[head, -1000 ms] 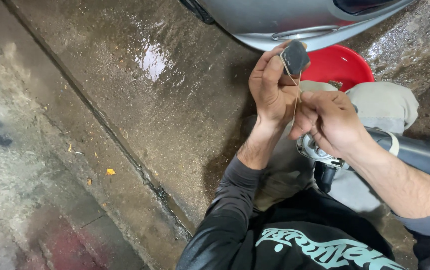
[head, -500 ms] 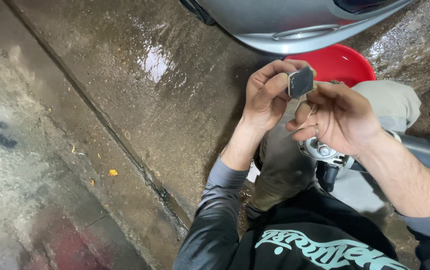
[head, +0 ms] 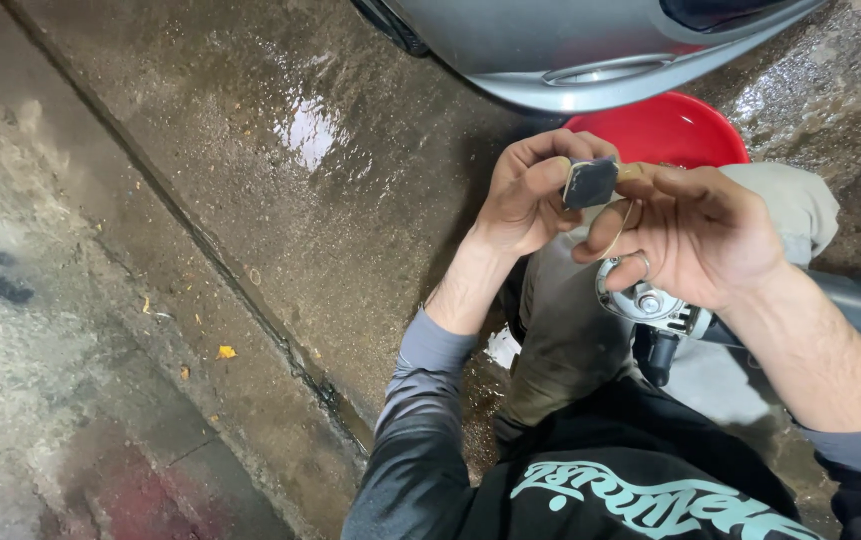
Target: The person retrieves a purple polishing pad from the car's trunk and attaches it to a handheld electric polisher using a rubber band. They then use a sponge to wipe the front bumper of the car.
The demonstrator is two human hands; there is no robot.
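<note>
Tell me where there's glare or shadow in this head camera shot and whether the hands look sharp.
Head view: glare on the wet concrete floor; shadow under the silver car body; left hand, right hand and the small dark square pad between them look sharp.

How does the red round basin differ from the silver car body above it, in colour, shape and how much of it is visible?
The red round plastic basin is bright red; the silver curved car body is pale grey metal. The basin sits low on the wet floor, while the car body overhangs its top edge. The hands hide the basin's lower part; the picture's upper edge cuts off the car body. Both look smooth and glossy.
</note>
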